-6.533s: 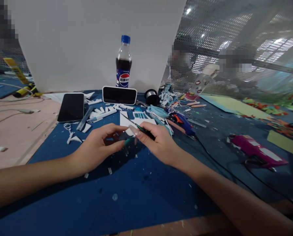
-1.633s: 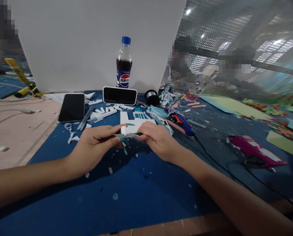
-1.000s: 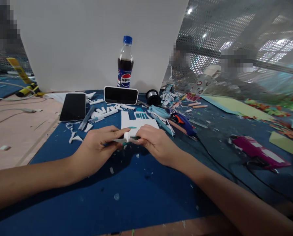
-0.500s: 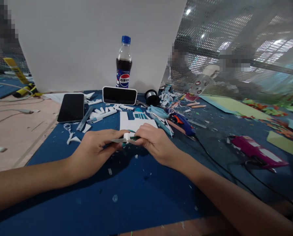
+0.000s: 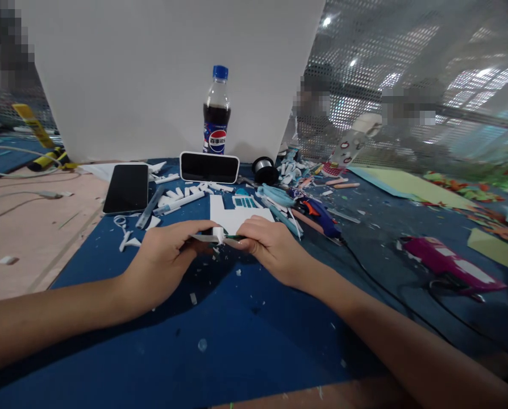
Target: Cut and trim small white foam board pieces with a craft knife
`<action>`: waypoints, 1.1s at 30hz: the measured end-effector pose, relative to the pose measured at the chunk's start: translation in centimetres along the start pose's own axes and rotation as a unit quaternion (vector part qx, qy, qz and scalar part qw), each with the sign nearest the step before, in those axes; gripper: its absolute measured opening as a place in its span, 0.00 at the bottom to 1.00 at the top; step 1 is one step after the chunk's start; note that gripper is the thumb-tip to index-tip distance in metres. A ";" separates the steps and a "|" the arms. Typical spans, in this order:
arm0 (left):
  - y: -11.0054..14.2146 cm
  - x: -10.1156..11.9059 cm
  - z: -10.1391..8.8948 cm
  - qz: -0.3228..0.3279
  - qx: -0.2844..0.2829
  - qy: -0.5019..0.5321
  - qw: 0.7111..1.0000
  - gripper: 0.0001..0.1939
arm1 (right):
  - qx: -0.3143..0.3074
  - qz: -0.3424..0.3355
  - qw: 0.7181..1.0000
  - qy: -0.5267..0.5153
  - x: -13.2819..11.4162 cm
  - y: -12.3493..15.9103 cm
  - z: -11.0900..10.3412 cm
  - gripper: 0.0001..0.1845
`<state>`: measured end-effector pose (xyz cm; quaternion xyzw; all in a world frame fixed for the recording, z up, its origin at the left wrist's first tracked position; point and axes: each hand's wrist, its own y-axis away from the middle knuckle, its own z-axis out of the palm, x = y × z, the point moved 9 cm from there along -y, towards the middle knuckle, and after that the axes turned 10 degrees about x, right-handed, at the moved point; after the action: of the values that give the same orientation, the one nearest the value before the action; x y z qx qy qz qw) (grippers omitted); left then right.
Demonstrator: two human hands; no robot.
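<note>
Both hands meet over the blue mat [image 5: 237, 341], gripping a small white piece [image 5: 219, 234] from opposite sides. It has a stubby white middle with thin flat parts reaching out to left and right. My left hand [image 5: 160, 264] is closed, pinching the left flat part between thumb and fingers. With its thumb below and fingers on top, my right hand [image 5: 271, 247] pinches the other side, where a thin dark green edge shows. Fingers hide much of the piece. Just behind lies a white cut-out sheet [image 5: 224, 216] with a teal grid piece [image 5: 244, 202].
White scraps [image 5: 186, 199], a tablet [image 5: 126, 188] and a propped phone [image 5: 209, 168] lie beyond my hands. Behind them stands a cola bottle [image 5: 217, 116]. On the right are a blue glue gun [image 5: 320, 216] with its cord and a magenta tool [image 5: 450, 264].
The white piece has turned slightly, its stubby middle now more upright and a little further left. My left fingers have shifted on it. The whole view has moved slightly.
</note>
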<state>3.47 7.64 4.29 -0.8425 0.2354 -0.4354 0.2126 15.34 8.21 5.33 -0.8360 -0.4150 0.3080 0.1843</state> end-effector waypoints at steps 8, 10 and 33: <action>0.0 0.5 0.0 0.027 0.013 0.009 1.000 0.17 | -0.006 -0.004 1.000 -0.018 -0.1 0.0 0.1 0.26; 0.0 1.0 0.1 0.044 0.005 -0.004 0.999 0.17 | -0.006 -0.004 1.000 -0.022 -0.2 0.0 0.2 0.26; 0.7 1.7 0.9 0.099 -0.041 -0.065 0.992 0.17 | 0.002 0.044 0.995 -0.090 0.0 0.1 0.4 0.28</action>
<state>4.95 6.20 4.53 -0.8495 0.3211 -0.3465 0.2347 15.12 8.21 4.98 -0.8221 -0.3922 0.3904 0.1341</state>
